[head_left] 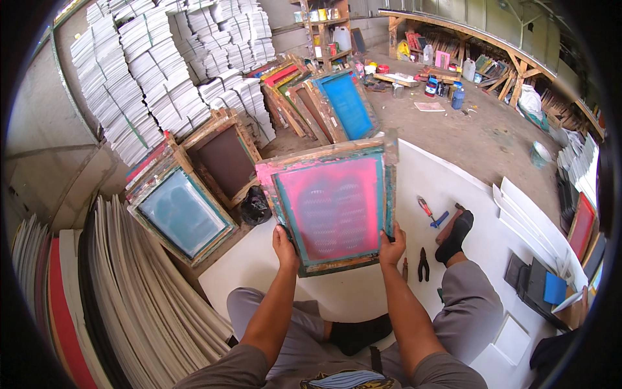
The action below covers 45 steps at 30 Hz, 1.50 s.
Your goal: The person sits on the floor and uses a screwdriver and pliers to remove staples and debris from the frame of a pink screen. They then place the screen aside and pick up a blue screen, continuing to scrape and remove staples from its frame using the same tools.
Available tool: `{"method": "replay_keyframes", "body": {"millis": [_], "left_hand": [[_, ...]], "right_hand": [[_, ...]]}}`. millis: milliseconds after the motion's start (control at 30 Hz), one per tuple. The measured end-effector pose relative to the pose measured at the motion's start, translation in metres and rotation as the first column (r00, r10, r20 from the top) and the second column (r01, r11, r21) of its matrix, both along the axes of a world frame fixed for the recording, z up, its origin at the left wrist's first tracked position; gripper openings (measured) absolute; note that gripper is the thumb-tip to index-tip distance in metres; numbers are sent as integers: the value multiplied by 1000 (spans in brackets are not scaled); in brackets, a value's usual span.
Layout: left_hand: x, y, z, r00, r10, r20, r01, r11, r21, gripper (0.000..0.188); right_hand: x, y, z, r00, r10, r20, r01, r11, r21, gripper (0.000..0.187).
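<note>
Between my hands I hold a screen-printing frame [334, 207], tilted up in front of me. Its mesh is pink with a teal border and rows of faint marks, and the wooden rim is stained with paint. My left hand [285, 247] grips the lower left edge, and my right hand [392, 246] grips the lower right edge, thumb on the front. On the white sheet [253, 269] under me, black-handled pliers [423, 264] lie right of my right hand. Farther off are a red-handled screwdriver [425, 206] and a blue-handled tool [439, 219] near my socked foot [457, 235].
At the left stand more screen frames: one with a pale blue mesh [184, 211], one dark brown [223, 162]. A bright blue frame [346, 104] leans behind. Tall bundled stacks of white sheets [146, 71] rise at the back left. Upright boards [139, 285] crowd the near left.
</note>
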<state>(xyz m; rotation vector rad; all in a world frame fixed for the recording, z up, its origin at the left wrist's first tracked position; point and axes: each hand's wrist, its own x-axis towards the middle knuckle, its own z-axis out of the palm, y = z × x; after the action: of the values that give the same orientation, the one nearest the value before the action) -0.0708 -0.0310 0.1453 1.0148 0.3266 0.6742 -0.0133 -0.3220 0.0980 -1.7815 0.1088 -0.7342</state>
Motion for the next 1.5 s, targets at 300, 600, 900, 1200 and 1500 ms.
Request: {"method": "replay_keyframes", "body": {"millis": [300, 600, 900, 1200, 1500], "left_hand": [[-13, 6, -25, 995, 81, -55, -60, 949, 310, 43], [12, 66, 21, 999, -31, 11, 22, 874, 485, 71], [62, 41, 64, 976, 189, 110, -218, 862, 457, 43], [51, 25, 63, 956, 259, 142, -295, 851, 434, 49], [49, 67, 77, 991, -62, 119, 6, 907, 421, 74]], "right_hand": [[-3, -9, -33, 997, 35, -72, -37, 999, -28, 43], [2, -26, -24, 962, 196, -190, -155, 966, 207, 40], [19, -41, -30, 946, 233, -226, -182, 957, 225, 50], [86, -15, 121, 929, 369, -20, -282, 742, 608, 75], [96, 9, 112, 980, 98, -171, -33, 936, 350, 81]]}}
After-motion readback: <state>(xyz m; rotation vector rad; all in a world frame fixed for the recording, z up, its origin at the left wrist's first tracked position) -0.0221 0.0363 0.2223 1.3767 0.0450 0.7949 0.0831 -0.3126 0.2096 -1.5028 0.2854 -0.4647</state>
